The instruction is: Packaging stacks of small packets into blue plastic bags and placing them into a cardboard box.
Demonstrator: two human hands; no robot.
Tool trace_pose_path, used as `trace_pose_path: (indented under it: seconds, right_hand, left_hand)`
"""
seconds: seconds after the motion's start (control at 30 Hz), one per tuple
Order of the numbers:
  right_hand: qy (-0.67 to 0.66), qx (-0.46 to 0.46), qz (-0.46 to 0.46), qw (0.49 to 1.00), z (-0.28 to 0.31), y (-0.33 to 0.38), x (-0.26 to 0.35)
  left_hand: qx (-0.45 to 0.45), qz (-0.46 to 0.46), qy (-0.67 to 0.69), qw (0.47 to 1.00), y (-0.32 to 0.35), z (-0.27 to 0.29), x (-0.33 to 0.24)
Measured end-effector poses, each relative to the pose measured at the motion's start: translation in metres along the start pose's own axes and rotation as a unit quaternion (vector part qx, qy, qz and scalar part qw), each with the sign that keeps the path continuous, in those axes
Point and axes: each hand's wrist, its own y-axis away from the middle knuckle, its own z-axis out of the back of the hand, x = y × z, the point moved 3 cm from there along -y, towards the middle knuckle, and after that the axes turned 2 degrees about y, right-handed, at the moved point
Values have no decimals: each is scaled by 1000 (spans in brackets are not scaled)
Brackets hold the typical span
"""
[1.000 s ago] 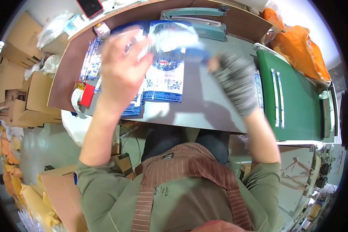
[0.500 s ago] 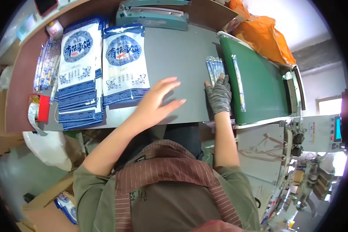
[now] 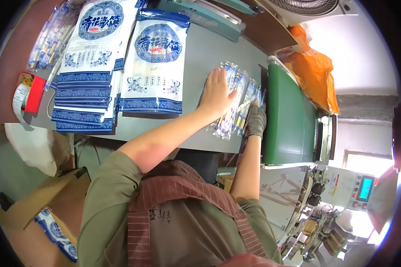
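Observation:
My bare left hand [image 3: 217, 92] lies with its fingers stretched out flat along the left side of a loose pile of slim wrapped chopsticks [image 3: 231, 113] in clear film with blue ends. On the pile's other side, close to the green belt, my right hand [image 3: 256, 119] wears a grey glove. Its fingers point away from me, mostly straight, beside the rightmost chopsticks; some are hidden. Between both hands the chopsticks lie roughly side by side, a few slanted. Left of them is a blue-and-white printed bag [image 3: 153, 66], flat on the grey table [image 3: 196, 53].
A stack of similar bags [image 3: 85, 80] stands further left, beside more wrapped chopsticks [image 3: 53, 38] and a red tape roll [image 3: 32, 93]. A teal sealer [image 3: 205, 18] sits at the back. The green conveyor belt [image 3: 289, 120] borders the right side, with an orange bag [image 3: 312, 71] behind.
My left hand has moved right, from the open table to the chopsticks. More chopsticks now lie between my hands, and the single one on the belt is gone. The view has shifted.

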Motion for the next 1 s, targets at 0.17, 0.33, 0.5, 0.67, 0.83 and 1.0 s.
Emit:
trace_pose_path:
  seconds: [0.17, 0.33, 0.5, 0.67, 0.83, 1.0]
  right_hand:
    - [-488, 174, 102, 849, -43, 61, 88]
    - [-569, 261, 84, 776, -16, 52, 110]
    - [-646, 191, 181, 716, 89, 89, 158]
    - [-610, 187, 291, 713, 92, 83, 149]
    - [-594, 288, 229, 715, 76, 121, 146]
    - [-503, 267, 394, 722, 70, 124, 139]
  left_hand:
    - [50, 219, 324, 919, -24, -18, 10]
    - [-9, -27, 108, 994, -5, 19, -36]
    - [-6, -270, 148, 951, -8, 77, -93]
    - [181, -90, 126, 971, -6, 82, -70]
    - [299, 10, 192, 935, 33, 88, -61]
    - [410, 198, 498, 738, 116, 85, -54]
